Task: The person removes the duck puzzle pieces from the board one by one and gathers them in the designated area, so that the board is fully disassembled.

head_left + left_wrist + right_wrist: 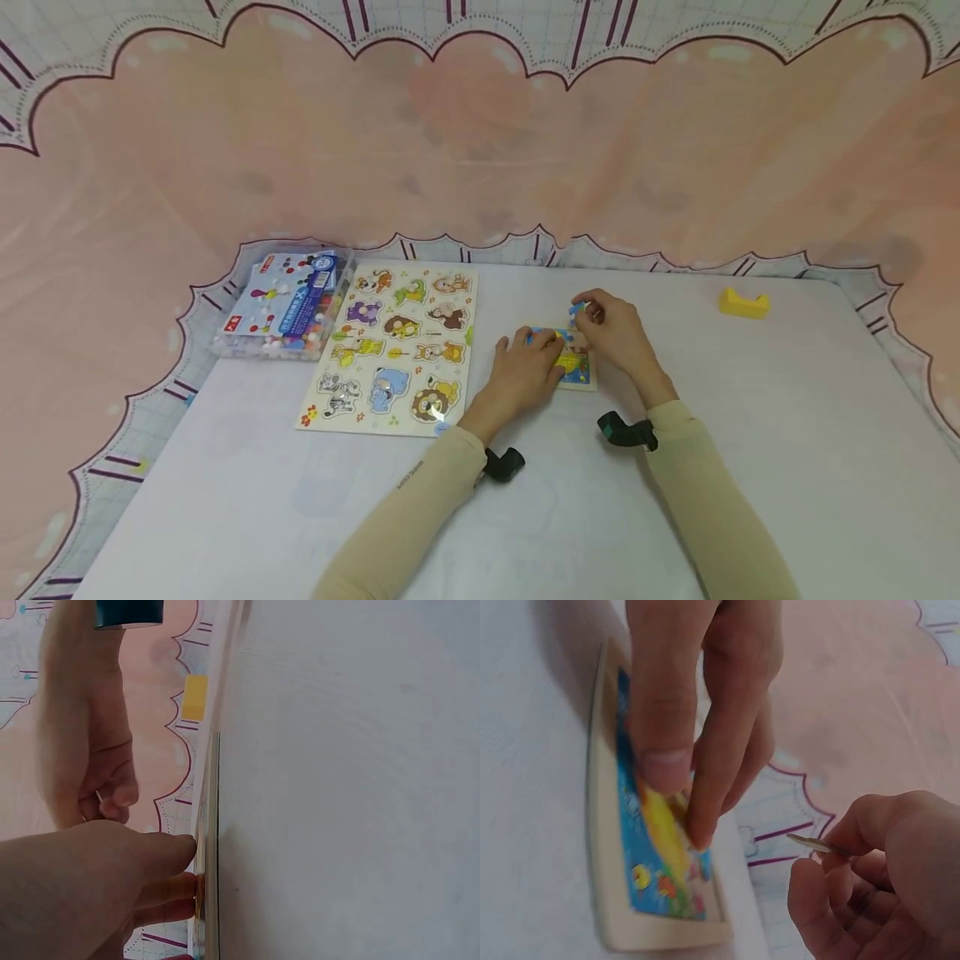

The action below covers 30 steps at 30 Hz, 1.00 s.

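A small framed jigsaw puzzle (pixel 587 386) with a blue and yellow picture lies on the white table. My left hand (pixel 519 379) rests over its left side, and in the right wrist view the thumb and fingertips press on the picture inside the wooden frame (pixel 660 939). Just above the puzzle's far right corner, my right hand (pixel 621 333) pinches a puzzle piece (pixel 576 312) between thumb and finger. Seen edge-on in the right wrist view, that piece (pixel 810 843) is thin, with a pale side. Part of the picture is hidden under the left hand.
Left of the puzzle lies a large animal puzzle board (pixel 401 304). Beyond it stands a clear plastic box (pixel 281 300) of small colourful parts with a printed sheet on top. A yellow block (pixel 743 304) sits at the far right of the table (pixel 787 467).
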Tool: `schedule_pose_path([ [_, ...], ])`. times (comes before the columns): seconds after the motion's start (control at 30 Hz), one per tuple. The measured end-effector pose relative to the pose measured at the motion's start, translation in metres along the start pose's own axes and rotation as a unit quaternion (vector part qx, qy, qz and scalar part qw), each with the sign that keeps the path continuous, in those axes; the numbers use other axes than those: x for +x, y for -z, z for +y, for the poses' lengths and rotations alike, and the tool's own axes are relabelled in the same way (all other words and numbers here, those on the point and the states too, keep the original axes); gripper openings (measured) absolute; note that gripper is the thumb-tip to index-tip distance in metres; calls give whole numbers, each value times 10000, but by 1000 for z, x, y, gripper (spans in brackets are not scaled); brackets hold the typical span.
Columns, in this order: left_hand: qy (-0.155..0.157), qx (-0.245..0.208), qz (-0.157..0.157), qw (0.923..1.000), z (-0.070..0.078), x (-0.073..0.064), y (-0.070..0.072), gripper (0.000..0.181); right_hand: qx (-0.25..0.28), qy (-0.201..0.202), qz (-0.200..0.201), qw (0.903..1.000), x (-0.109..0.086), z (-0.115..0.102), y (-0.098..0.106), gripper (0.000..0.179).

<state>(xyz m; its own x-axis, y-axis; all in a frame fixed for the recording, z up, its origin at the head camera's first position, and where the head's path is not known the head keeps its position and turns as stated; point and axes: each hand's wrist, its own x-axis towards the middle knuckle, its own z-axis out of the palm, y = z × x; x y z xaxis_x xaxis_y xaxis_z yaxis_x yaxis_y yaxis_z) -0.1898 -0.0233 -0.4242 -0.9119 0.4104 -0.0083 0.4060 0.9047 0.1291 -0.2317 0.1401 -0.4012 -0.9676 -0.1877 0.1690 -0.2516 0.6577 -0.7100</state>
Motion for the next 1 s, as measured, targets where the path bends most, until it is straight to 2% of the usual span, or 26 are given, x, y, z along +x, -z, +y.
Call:
schedule_pose_path([
  [0.37,-134,-87,6,9999,-1,-4,-1,47,261,-216,-85,9994,-5,32,6,27],
  [0.57,-115,-135,-46,9998,-2,-6,-4,49,461,-263,-214,9984,-9,42,13,29],
  [0.8,-50,-498,8,9987,-1,-8,-5,48,601,-495,-244,9967,-15,52,25,30],
  [1.0,-65,-458,125,9989,-2,-8,-3,47,692,-497,-85,9963,-18,61,38,31],
])
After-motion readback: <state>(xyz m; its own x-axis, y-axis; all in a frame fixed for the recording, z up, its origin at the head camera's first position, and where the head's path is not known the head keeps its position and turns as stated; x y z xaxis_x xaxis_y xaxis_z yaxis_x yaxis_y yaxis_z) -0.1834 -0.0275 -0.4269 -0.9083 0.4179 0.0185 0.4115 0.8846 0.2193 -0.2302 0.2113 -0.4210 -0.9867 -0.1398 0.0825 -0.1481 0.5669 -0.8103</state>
